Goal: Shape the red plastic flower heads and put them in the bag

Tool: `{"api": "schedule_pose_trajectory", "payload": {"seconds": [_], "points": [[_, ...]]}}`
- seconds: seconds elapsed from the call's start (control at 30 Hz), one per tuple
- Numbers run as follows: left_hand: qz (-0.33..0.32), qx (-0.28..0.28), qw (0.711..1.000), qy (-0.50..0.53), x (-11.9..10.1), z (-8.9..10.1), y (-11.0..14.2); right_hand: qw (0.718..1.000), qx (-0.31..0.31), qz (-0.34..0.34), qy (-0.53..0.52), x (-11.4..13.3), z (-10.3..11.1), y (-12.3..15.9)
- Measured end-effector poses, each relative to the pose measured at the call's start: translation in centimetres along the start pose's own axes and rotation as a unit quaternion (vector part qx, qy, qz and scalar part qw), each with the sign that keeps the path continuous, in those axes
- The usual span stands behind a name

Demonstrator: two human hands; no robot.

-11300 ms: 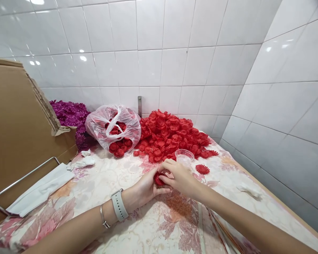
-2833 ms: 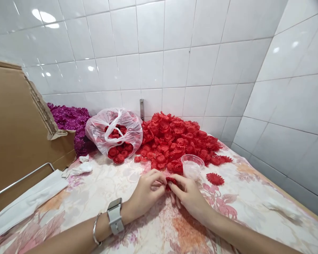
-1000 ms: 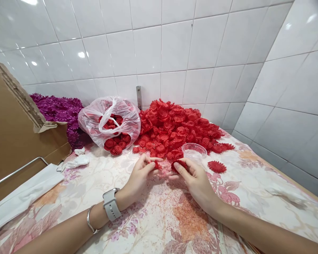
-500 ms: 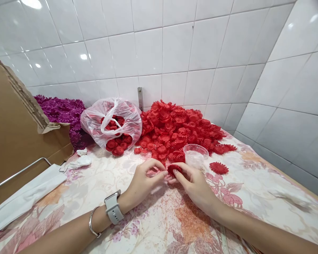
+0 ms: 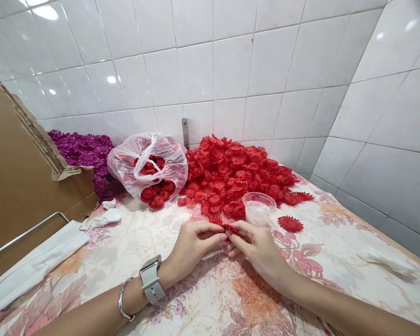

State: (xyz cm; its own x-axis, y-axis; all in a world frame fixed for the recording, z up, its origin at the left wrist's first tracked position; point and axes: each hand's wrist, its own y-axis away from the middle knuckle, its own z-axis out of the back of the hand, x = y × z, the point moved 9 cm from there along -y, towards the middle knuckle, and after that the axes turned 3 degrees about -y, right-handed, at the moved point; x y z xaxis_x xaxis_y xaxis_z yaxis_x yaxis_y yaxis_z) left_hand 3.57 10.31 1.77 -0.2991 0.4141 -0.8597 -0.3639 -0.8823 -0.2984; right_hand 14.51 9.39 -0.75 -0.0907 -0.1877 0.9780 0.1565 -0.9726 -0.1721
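A red fabric flower [image 5: 232, 230] is pinched between my two hands over the table, mostly hidden by the fingers. My left hand [image 5: 194, 242] closes thumb and fingertips on its left edge. On its right side, my right hand [image 5: 257, 245] grips it, fingers bent. Just beyond the hands stands a clear plastic cup [image 5: 259, 209] with something whitish inside. One flat red flower piece [image 5: 290, 224] lies to the right of the cup. Behind them rises a large heap of red flower pieces [image 5: 234, 172].
A translucent plastic bag [image 5: 126, 156] of red flowers sits left of the heap, with a purple flower pile [image 5: 86, 156] behind it. A cardboard box [image 5: 24, 186] stands at the left, near white crumpled scraps [image 5: 107, 218]. Flowered cloth [image 5: 133, 252] covers the table; tiled walls close the back and right.
The red flower has turned from face-on to nearly edge-on between my fingers. My left hand has come right and now pinches it too. The view has shifted slightly.
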Motion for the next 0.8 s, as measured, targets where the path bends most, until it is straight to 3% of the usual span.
{"api": "schedule_pose_trajectory", "payload": {"seconds": [0.3, 0.53, 0.8], "points": [[0.063, 0.031, 0.992, 0.108, 1.6, -0.8, 0.1, 0.997, -0.026, 0.015, 0.068, 0.9, 0.6, 0.3], [0.093, 0.033, 0.975, 0.2, 2.2, -1.2, -0.1, 0.996, 0.003, -0.001, -0.089, 0.1, -0.1, 0.0], [0.116, 0.045, 0.952, 0.28, 1.7, -2.1, 0.1, 0.989, -0.019, -0.01, -0.146, 0.0, 0.3, -0.1]]}}
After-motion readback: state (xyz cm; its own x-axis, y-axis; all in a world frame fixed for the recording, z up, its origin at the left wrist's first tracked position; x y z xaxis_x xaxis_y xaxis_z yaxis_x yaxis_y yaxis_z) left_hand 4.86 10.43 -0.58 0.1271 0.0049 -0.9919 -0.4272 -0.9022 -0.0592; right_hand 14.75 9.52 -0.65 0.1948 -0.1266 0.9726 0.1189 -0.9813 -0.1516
